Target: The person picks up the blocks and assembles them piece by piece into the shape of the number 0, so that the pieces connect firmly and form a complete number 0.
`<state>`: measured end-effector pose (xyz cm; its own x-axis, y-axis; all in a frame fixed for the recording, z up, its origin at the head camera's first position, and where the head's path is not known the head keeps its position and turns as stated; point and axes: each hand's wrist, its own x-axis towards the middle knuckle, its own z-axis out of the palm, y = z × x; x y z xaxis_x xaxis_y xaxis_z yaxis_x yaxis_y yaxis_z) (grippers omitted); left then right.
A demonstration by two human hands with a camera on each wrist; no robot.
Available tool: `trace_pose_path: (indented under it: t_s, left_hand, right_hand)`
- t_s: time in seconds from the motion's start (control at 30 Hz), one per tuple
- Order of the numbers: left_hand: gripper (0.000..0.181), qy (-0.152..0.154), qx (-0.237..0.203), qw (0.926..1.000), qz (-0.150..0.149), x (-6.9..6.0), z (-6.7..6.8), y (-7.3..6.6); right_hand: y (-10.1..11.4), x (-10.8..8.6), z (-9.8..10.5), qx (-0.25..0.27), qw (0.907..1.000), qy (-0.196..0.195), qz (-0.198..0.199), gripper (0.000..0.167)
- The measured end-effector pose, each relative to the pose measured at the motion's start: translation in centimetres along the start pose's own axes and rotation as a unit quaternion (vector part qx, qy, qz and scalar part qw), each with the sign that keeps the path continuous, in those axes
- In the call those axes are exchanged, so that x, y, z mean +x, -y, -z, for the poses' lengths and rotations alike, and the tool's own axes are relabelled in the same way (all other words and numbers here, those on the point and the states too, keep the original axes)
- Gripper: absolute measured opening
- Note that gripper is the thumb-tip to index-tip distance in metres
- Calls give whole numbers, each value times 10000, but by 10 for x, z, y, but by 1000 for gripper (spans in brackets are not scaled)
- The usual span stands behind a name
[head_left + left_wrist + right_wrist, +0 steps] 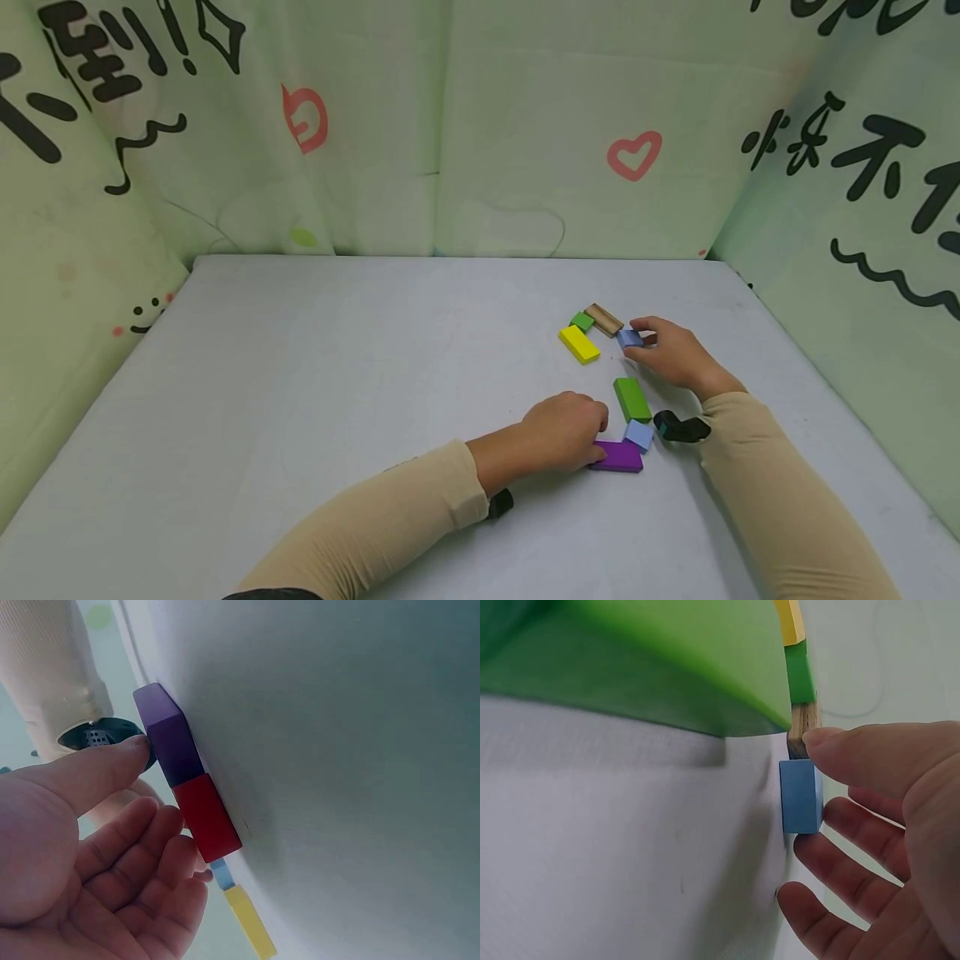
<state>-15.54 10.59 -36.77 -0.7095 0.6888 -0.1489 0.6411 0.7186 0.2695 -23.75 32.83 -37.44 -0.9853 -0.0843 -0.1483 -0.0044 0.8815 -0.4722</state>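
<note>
A pale green cloth (525, 100) with black lettering (879, 150) surrounds the white counter (300, 358), whose right half carries a loose, curved arrangement of coloured blocks. A person in beige sleeves (780, 492) works there with both hands. The right hand (678, 354) pinches a blue block (629, 338), thumb at one end and fingers at the other, just beside the brown block (604, 320). From the brown block the line runs to a small green block (582, 321) and then a yellow block (579, 344). The left hand (566, 433) is at the near side, thumb touching the purple block (622, 457), its other fingers loosely bent beside a red block (208, 819); whether they grip either one cannot be told. The red block meets the purple one end to end in the left wrist view, and the hand hides it from the head view. A second blue block (638, 436) lies at the purple block's far right corner, and a larger green block (632, 400) sits just beyond it, between the two hands and near the right wrist's black device (681, 427).
</note>
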Motion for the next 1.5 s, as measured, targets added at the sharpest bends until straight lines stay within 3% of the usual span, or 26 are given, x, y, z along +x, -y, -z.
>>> trace_pose_path:
  t_s: [0.53,1.5]
  left_hand:
    - [28,-24,-57,10000,-11,-1,0,0]
    - [28,-13,-55,10000,-38,0,-1,0]
  right_hand:
    - [-1,1,0,15,9999,21,-99,55]
    - [-2,0,1,-96,9998,-131,142,52]
